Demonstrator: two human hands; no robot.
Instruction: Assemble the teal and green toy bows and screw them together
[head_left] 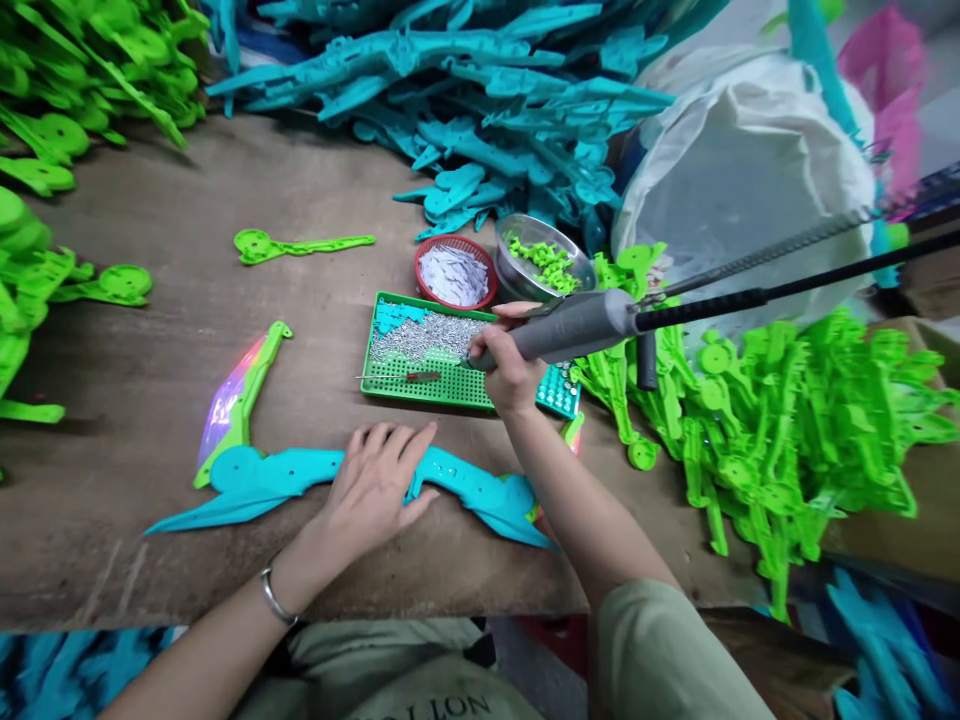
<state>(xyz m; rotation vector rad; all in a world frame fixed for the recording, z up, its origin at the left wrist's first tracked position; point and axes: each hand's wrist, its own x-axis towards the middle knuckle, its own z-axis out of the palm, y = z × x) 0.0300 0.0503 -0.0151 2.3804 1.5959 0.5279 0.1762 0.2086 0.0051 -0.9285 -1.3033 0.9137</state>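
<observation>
A blue plastic toy bow [300, 468] lies along the near part of the table, with a green limb [251, 400] and its shiny, see-through panel at the left end. My left hand [379, 470] rests flat across the bow's middle, fingers stretched out. In my right hand [514, 365] is a grey electric screwdriver [577, 325], its tip pointing left over the green tray [457, 385]. That tray holds many small silver screws [427, 335], small blue parts [397, 315] and a thin hand screwdriver [424, 377]. Whether a screw sits on the tip is too small to tell.
Behind the tray stand a red basket [454, 272] of white strips and a metal bowl [544, 255] of small green parts. Green parts [787, 420] pile up right, more [97, 70] left, blue ones [487, 100] at the back. A white sack [750, 180] stands back right.
</observation>
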